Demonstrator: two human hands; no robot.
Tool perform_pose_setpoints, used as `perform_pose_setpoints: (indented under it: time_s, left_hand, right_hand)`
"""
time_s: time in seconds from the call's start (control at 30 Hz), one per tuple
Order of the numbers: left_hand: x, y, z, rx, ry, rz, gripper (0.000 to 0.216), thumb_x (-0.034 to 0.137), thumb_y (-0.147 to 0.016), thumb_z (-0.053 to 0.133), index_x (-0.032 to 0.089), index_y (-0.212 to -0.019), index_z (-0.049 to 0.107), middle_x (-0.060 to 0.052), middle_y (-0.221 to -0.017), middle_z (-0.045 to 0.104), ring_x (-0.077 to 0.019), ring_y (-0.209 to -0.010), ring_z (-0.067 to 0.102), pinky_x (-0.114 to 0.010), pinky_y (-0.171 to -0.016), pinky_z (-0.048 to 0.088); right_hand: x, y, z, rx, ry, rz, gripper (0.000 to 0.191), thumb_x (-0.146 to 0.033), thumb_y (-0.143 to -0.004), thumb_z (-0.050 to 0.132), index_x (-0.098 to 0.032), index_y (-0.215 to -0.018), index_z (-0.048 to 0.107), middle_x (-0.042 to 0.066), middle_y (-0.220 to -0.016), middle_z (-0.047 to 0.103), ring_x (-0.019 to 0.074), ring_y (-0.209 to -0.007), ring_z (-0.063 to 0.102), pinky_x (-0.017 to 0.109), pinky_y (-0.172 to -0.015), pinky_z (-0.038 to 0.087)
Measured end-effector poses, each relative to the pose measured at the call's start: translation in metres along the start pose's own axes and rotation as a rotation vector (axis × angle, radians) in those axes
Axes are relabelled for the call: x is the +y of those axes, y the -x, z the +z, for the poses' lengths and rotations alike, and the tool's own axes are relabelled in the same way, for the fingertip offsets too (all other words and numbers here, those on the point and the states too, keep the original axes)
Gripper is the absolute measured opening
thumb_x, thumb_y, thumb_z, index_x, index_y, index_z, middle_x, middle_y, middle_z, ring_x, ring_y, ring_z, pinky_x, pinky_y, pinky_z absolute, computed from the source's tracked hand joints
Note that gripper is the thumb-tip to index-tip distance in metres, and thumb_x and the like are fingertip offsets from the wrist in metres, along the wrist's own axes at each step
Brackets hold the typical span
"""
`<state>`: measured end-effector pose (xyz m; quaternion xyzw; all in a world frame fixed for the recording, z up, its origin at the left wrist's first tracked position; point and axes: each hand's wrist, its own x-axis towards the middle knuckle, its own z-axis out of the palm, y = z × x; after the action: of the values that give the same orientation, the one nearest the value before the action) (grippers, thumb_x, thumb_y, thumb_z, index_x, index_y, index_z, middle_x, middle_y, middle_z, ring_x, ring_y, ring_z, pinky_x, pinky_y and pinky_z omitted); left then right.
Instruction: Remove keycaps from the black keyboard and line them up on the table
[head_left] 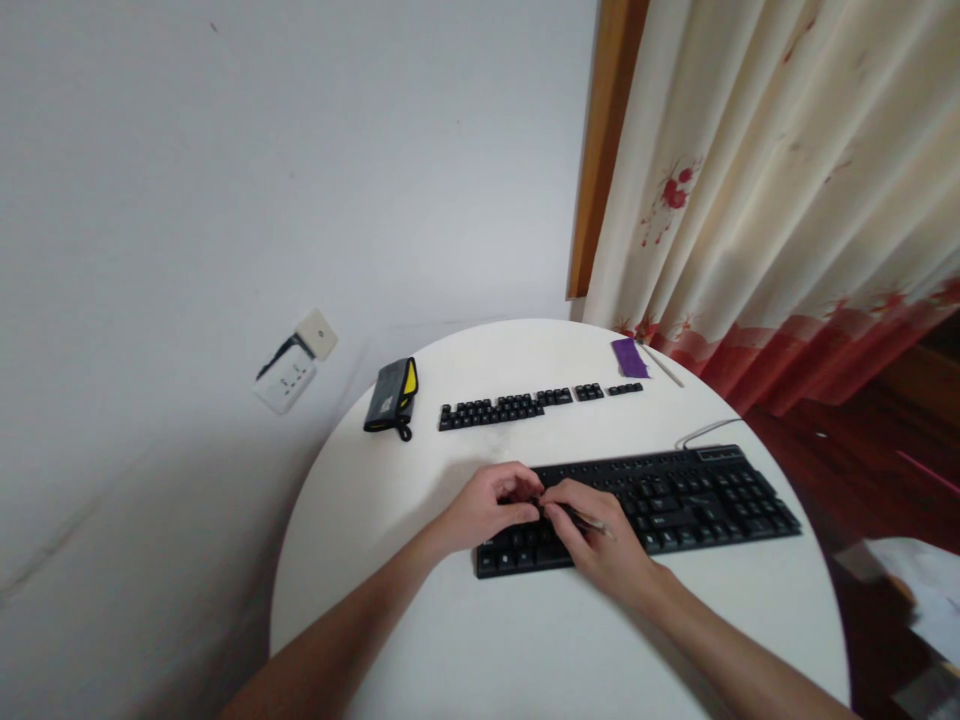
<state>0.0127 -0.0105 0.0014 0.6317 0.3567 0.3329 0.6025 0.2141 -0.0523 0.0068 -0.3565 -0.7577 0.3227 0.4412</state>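
A black computer keyboard (679,515) lies on the round white table, some of its upper key places looking bare. Over its left part, my left hand (491,508) is curled, thumb and fingers closing toward a small dark thing that I cannot make out, perhaps a keycap. My right hand (600,540) pinches a slim, pen-like tool (602,527), whose back end sticks out to the right. Both hands' fingertips meet, hiding the tool's tip. Behind the keyboard, loose black keycaps (491,412) stand in rows on the table.
A grey and black pouch (391,394) with a yellow patch sits at the table's left edge. At the back right lie a purple cloth (630,358) and a thin pale stick (664,366). The keyboard's cable (709,430) runs off the right edge. A wall borders the left side.
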Motion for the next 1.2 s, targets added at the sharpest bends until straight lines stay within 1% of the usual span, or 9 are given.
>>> perform_pose_setpoints:
  time_s: [0.2,0.3,0.4,0.6,0.73,0.83,1.0,1.1,1.2]
  left_hand:
    - [-0.001,0.000,0.001,0.027,0.064,0.015,0.019,0.020,-0.080,0.072,0.015,-0.097,0.067,-0.007,-0.099,0.070,-0.0142,-0.082,0.066,-0.028,-0.076,0.053]
    - [-0.004,-0.001,0.002,0.035,0.065,0.060,0.017,0.019,-0.078,0.074,0.014,-0.094,0.070,-0.010,-0.109,0.069,-0.0166,-0.090,0.067,-0.030,-0.082,0.054]
    - [-0.006,-0.002,0.003,0.060,0.016,0.115,0.019,0.019,-0.076,0.077,0.014,-0.094,0.072,-0.011,-0.112,0.068,-0.0183,-0.092,0.067,-0.032,-0.084,0.054]
    - [-0.003,-0.003,-0.001,0.151,-0.244,0.232,0.014,0.023,-0.081,0.073,0.019,-0.093,0.077,-0.009,-0.104,0.068,-0.0188,-0.090,0.065,-0.029,-0.076,0.053]
    - [0.000,-0.004,-0.004,0.191,-0.312,0.255,0.015,0.025,-0.082,0.072,0.020,-0.094,0.077,-0.007,-0.093,0.067,-0.0168,-0.081,0.062,-0.028,-0.071,0.050]
    - [0.000,-0.004,-0.003,0.178,-0.314,0.256,0.016,0.027,-0.082,0.071,0.019,-0.095,0.077,-0.007,-0.090,0.069,-0.0168,-0.079,0.061,-0.028,-0.071,0.049]
    - [-0.001,-0.002,-0.001,0.204,-0.260,0.235,0.015,0.024,-0.078,0.075,0.017,-0.091,0.076,-0.007,-0.088,0.069,-0.0161,-0.076,0.061,-0.027,-0.069,0.048]
    - [-0.001,-0.002,-0.001,0.216,-0.187,0.223,0.015,0.021,-0.074,0.077,0.016,-0.087,0.074,-0.006,-0.087,0.069,-0.0152,-0.074,0.060,-0.027,-0.068,0.047]
    - [0.001,-0.001,0.000,0.225,-0.161,0.202,0.014,0.021,-0.072,0.079,0.015,-0.084,0.073,-0.005,-0.084,0.069,-0.0147,-0.072,0.059,-0.026,-0.067,0.046]
  right_hand:
    - [0.003,0.001,0.004,0.146,-0.021,0.098,0.014,-0.018,-0.094,0.052,-0.020,-0.092,0.066,0.004,-0.085,0.069,0.0158,-0.074,0.064,0.025,-0.071,0.049]
    - [0.002,0.001,0.005,0.178,-0.031,0.130,0.014,-0.021,-0.094,0.052,-0.019,-0.091,0.066,0.004,-0.082,0.069,0.0156,-0.072,0.063,0.025,-0.068,0.049]
    - [0.002,0.000,0.005,0.192,-0.042,0.159,0.015,-0.023,-0.094,0.052,-0.019,-0.090,0.066,0.003,-0.079,0.068,0.0155,-0.069,0.063,0.025,-0.065,0.048]
    - [0.005,-0.001,0.004,0.265,-0.035,0.253,0.021,-0.030,-0.096,0.049,-0.019,-0.086,0.064,0.002,-0.072,0.063,0.0160,-0.066,0.059,0.026,-0.062,0.046]
    - [0.008,-0.004,-0.002,0.328,0.103,0.198,0.028,-0.028,-0.099,0.041,-0.020,-0.077,0.058,0.005,-0.080,0.060,0.0184,-0.078,0.057,0.030,-0.074,0.045]
    - [0.009,-0.005,-0.004,0.253,0.136,0.098,0.026,-0.024,-0.099,0.037,-0.021,-0.080,0.054,0.007,-0.091,0.059,0.0198,-0.088,0.056,0.032,-0.081,0.044]
    - [0.010,-0.002,0.001,0.014,0.126,0.077,0.020,-0.017,-0.097,0.040,-0.022,-0.105,0.058,0.006,-0.095,0.061,0.0178,-0.084,0.059,0.029,-0.077,0.047]
    - [0.010,-0.001,0.005,0.014,0.182,0.085,0.018,-0.018,-0.094,0.050,-0.023,-0.110,0.058,0.005,-0.096,0.061,0.0179,-0.081,0.060,0.030,-0.076,0.048]
    - [0.010,-0.002,0.006,0.032,0.213,0.058,0.014,-0.020,-0.092,0.056,-0.023,-0.105,0.059,0.005,-0.094,0.061,0.0189,-0.082,0.061,0.030,-0.076,0.049]
